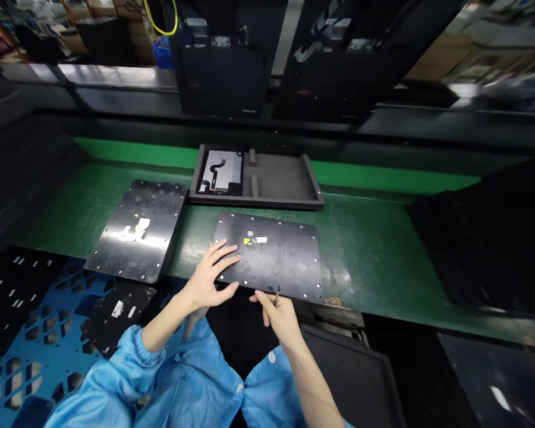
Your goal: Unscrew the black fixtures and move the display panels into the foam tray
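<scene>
A black flat plate (pixel 289 252) with white dots along its edges lies on the green bench in front of me. It bears white and yellow stickers (pixel 255 240). My left hand (pixel 208 276) rests on its left side, fingers spread, with the thumb near the front edge. At the plate's front edge is my right hand (pixel 280 315), its fingers closed around a thin, dark, pointed tool (pixel 277 294). Most of that tool is hidden by the fingers, so its kind is unclear.
A similar plate stack (pixel 138 249) lies at left. Behind, a dark foam tray (pixel 289 178) holds a screen panel (pixel 223 169) with a black ribbon cable. A blue plastic pallet (pixel 49 351) carries black plates at lower left. Dark panels (pixel 477 238) stand at right.
</scene>
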Motion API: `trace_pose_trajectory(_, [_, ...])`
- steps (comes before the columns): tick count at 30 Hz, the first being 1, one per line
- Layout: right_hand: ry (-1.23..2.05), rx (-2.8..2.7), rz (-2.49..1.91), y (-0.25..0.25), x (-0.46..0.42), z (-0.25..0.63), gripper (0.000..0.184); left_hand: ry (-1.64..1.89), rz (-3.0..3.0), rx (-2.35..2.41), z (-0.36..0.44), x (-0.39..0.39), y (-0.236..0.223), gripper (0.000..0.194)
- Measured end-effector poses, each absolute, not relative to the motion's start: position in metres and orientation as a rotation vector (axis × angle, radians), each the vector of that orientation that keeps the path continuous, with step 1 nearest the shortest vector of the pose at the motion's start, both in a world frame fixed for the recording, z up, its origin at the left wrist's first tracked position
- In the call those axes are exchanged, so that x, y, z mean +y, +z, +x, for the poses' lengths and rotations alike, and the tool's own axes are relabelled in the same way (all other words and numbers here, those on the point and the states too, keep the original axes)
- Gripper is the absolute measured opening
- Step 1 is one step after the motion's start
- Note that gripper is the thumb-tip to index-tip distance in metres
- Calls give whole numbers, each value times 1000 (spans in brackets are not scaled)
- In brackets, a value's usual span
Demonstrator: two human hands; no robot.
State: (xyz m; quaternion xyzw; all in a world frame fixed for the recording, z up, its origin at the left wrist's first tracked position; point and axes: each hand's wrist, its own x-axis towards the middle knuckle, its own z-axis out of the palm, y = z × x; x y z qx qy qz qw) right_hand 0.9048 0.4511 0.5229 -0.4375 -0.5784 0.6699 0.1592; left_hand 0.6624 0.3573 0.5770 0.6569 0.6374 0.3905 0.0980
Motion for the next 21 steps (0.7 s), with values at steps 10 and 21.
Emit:
trace_pose_trajectory(10, [1694, -1542, -1285, 524, 454, 940, 57, 1075, 1924, 2146, 704, 370, 587, 44])
trace_pose_trajectory(21, [1537, -1437, -1411, 522, 446, 991, 54, 501, 2009, 2320, 707, 528, 617, 53])
